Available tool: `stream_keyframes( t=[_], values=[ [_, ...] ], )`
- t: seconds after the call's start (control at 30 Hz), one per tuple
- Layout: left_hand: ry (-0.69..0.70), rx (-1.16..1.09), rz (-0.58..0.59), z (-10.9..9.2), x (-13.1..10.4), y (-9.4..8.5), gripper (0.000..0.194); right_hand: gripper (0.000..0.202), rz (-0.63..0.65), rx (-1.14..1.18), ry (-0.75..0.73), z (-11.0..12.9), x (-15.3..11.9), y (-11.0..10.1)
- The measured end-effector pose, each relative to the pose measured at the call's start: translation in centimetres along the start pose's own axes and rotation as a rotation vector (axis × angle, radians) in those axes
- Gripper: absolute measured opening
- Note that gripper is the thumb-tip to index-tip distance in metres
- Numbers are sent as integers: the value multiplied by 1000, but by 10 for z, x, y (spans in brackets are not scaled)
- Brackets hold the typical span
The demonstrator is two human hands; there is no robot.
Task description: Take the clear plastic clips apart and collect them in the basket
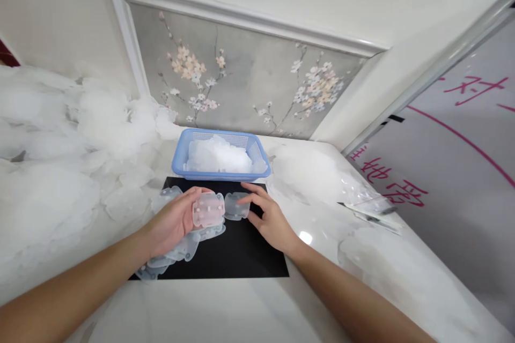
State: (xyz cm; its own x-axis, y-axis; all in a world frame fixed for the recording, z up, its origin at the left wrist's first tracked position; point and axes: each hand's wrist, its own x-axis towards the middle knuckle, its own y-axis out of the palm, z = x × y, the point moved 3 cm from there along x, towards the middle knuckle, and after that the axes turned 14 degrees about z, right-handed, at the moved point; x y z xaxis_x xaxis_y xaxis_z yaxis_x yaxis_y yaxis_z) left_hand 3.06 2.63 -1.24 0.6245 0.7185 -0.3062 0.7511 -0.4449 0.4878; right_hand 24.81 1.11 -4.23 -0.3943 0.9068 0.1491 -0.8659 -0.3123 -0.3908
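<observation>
- Counter (193,311), lower frame: carries a black mat (249,260) at lower centre.
- Loose pieces (185,248), left part of mat: thin, translucent, overlapping. Likely to cling or slide; separate at one edge.
- Left hand (173,223), left of centre: partly curled, holding a studded piece (209,210) between thumb and fingers.
- Right hand (272,222), right of centre: half spread, fingertips over a second piece (232,209) just beside the first; whether it is pinched cannot be told.
- Handling: pieces appear very light, flexible and slick; shattering unlikely, creasing possible. Grip opposite edges lightly, clear of the studs.
- Blue basket (221,176), centre, beyond mat: contains a heap of whitish pieces (219,155).
</observation>
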Motion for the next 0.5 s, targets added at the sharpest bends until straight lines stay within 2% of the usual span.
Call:
stream_keyframes(
  t=[0.07,0.2,0.33,0.5],
  values=[
    [3,-3,-2,0,0,-1,22,4,-28,57,19,2,-1,-1],
    [-10,-10,-17,0,1,-1,19,21,-80,517,130,-1,0,1],
    [-25,12,-37,-1,2,0,19,33,-48,910,208,-2,3,6],
    [-34,14,-41,-2,2,1,21,30,-44,1055,223,-6,4,6]
  ],
)
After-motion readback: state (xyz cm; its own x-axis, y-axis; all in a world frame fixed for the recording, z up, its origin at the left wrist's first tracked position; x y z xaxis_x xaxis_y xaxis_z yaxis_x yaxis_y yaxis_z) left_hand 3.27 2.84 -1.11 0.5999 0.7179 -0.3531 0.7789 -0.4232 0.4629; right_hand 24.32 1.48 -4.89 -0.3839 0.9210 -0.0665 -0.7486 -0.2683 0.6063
